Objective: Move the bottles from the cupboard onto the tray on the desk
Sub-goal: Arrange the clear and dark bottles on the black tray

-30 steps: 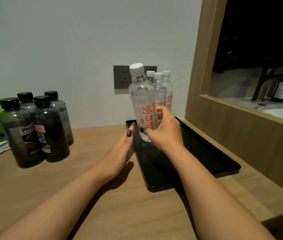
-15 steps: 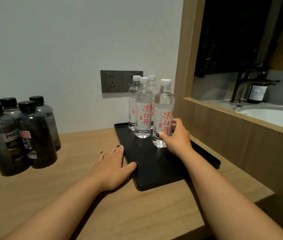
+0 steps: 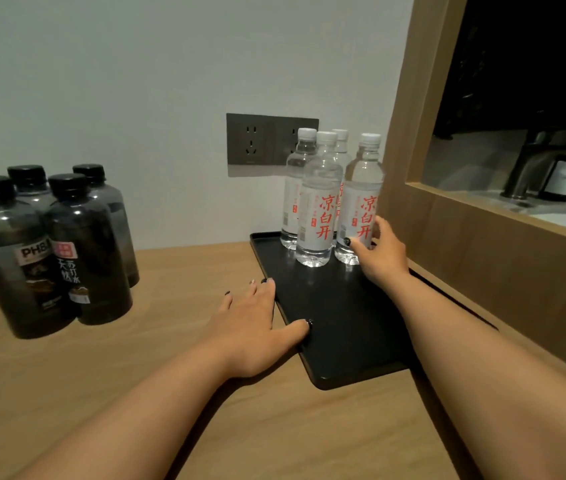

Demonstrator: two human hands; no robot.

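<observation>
**Inspector:** Tray (image 3: 340, 327)?

**Assistant:** Black; on the desk (image 3: 170, 393) by the wall; four clear bottles (image 3: 319, 202) upright at its far end, close together.

**Inspector:** Hands?

**Assistant:** Right hand (image 3: 380, 252) loosely curled around the near-right bottle (image 3: 361, 202), fingers touching its label; left hand (image 3: 252, 327) flat and spread on the desk, holding nothing, thumb on the tray's left rim.

**Inspector:** Elsewhere?

**Assistant:** Four dark bottles (image 3: 67, 244) clustered at left, well apart.

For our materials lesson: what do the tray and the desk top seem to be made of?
Flat black rectangular tray: smooth, semi-matt plastic or coated metal, judging by its soft sheen. Light brown desk top: wood or wood-look laminate, showing fine grain lines.
</observation>
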